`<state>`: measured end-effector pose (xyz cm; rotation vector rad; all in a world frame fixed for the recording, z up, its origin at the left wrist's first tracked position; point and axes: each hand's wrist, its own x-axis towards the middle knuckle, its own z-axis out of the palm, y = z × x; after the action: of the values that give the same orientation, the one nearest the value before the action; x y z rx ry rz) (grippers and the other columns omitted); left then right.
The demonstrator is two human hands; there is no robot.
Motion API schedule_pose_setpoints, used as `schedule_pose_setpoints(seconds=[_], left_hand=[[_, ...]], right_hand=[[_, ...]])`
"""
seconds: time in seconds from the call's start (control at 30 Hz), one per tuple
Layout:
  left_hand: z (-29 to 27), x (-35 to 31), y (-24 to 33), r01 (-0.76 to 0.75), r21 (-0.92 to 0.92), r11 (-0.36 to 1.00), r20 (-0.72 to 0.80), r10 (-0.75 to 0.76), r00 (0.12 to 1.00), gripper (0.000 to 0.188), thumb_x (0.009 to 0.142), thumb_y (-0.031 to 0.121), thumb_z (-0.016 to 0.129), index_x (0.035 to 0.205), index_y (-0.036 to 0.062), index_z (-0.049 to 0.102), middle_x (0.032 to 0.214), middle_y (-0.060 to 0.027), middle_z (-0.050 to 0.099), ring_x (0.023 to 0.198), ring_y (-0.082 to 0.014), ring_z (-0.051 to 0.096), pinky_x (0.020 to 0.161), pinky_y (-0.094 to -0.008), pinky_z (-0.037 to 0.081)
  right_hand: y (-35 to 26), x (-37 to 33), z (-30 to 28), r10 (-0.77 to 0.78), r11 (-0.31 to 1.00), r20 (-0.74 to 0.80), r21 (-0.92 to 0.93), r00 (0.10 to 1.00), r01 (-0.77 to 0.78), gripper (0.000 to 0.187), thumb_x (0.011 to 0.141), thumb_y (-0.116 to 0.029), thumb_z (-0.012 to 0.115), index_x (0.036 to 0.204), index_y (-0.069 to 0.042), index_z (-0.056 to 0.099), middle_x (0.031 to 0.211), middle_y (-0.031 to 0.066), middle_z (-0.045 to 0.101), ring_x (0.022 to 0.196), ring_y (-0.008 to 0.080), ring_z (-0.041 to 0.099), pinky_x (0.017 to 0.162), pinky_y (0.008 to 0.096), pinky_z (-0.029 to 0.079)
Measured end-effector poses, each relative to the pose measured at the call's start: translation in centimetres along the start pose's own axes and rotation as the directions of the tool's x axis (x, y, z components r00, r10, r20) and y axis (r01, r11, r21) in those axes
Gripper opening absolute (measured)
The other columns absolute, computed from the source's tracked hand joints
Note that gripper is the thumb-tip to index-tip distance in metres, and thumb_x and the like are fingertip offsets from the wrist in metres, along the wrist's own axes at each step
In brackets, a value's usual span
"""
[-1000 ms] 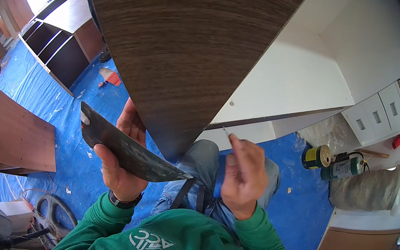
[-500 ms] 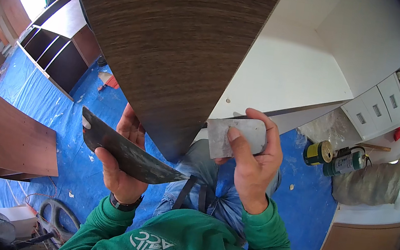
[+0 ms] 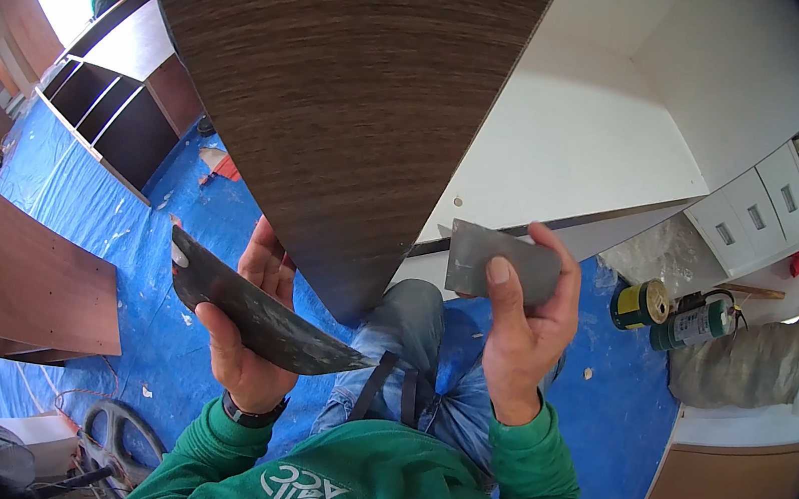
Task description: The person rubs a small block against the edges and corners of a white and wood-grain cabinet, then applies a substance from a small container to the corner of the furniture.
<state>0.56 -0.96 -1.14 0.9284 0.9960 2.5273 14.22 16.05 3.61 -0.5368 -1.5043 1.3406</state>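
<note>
Blue floor sheet [image 3: 619, 420], white cabinets [image 3: 758, 211], dark shelving [image 3: 114, 116], bright daylight

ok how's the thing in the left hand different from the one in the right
The dark blade in the left hand is long, tapering to a point near the knee; the grey block in the right hand is short and roughly rectangular. The blade is near black with a pale patch at one end; the block is plain mid grey. The blade lies slanted low beside the dark wood panel; the block is raised at the panel's edge. Both are flat and gripped firmly.
</note>
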Motion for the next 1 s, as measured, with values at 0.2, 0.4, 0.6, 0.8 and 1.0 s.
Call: schedule_pose_setpoints(seconds=[0.2,0.4,0.6,0.8,1.0], left_hand=[[-0.1,-0.1,-0.1,0.001,0.019,1.000,0.004,-0.001,1.000,0.086,0.106,0.065,0.022,0.158,-0.0030,0.030,0.162,-0.0191,0.037,0.154,-0.0296,0.028,0.126,-0.0448,0.017],[-0.7,-0.2,-0.4,0.000,0.001,1.000,0.015,0.000,1.000,0.086,0.106,0.066,0.022,0.157,-0.0021,0.032,0.162,-0.0171,0.039,0.154,-0.0288,0.029,0.126,-0.0442,0.018],[-0.9,-0.2,-0.4,0.014,-0.004,1.000,0.012,-0.014,1.000,0.087,0.105,0.067,0.023,0.157,-0.0025,0.032,0.161,-0.0175,0.039,0.153,-0.0290,0.030,0.125,-0.0445,0.018],[-0.9,0.0,-0.2,0.025,0.017,1.000,0.023,-0.025,0.999,0.085,0.106,0.066,0.024,0.158,-0.0010,0.033,0.161,-0.0175,0.039,0.153,-0.0292,0.030,0.125,-0.0448,0.018],[-1.0,0.1,-0.3,0.026,-0.004,1.000,0.029,-0.026,0.999,0.082,0.106,0.065,0.025,0.157,0.0017,0.034,0.162,-0.0176,0.039,0.153,-0.0295,0.030,0.126,-0.0454,0.018]], right_hand=[[2.0,-1.8,-1.1,-0.394,0.835,0.272,-0.292,0.878,0.465,0.026,0.084,0.009,0.074,0.108,0.001,0.069,0.109,0.0183,0.072,0.095,0.0313,0.071,0.084,0.0363,0.057],[2.5,-1.9,-0.2,-0.543,0.687,0.336,-0.348,0.769,0.638,0.038,0.081,0.011,0.074,0.117,0.002,0.070,0.115,0.0185,0.070,0.102,0.0343,0.069,0.088,0.0406,0.057],[3.1,-2.1,0.1,-0.575,0.624,0.364,-0.385,0.733,0.681,0.047,0.076,0.012,0.075,0.122,0.001,0.071,0.120,0.0182,0.068,0.107,0.0352,0.066,0.090,0.0410,0.057],[3.5,-2.7,1.0,-0.586,0.539,0.400,-0.458,0.705,0.707,0.050,0.077,0.007,0.077,0.126,-0.001,0.071,0.127,0.0168,0.066,0.114,0.0364,0.063,0.094,0.0430,0.055],[4.7,-3.4,1.5,-0.597,0.457,0.433,-0.508,0.675,0.730,0.045,0.081,0.001,0.076,0.125,-0.002,0.071,0.129,0.0152,0.066,0.117,0.0363,0.062,0.096,0.0463,0.054]])
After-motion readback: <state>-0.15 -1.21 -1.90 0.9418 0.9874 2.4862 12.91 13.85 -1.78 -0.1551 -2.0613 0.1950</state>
